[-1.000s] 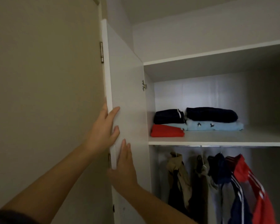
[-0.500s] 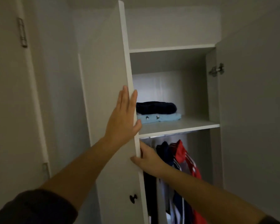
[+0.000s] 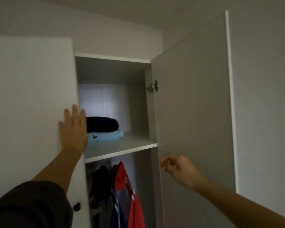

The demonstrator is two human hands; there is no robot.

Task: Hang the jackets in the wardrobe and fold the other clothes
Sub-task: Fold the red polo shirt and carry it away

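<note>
My left hand (image 3: 72, 129) lies flat with straight fingers on the outside of the left wardrobe door (image 3: 31, 104), near its free edge. My right hand (image 3: 176, 167) hovers with loosely curled fingers in front of the open right door (image 3: 191, 96), holding nothing. On the shelf (image 3: 122, 148) a folded dark garment (image 3: 104, 123) lies on a folded light blue one (image 3: 105, 136). Below the shelf hang a red jacket (image 3: 132, 195) and a dark jacket (image 3: 100, 180).
The left door carries a dark round knob (image 3: 76, 206) low down. A metal hinge (image 3: 153, 87) joins the right door to the wardrobe side. Plain wall lies to the right of the right door.
The left door has swung further towards shut under my left hand and now hides the left part of the shelf. My right hand left that door's edge and moved right to the right door.
</note>
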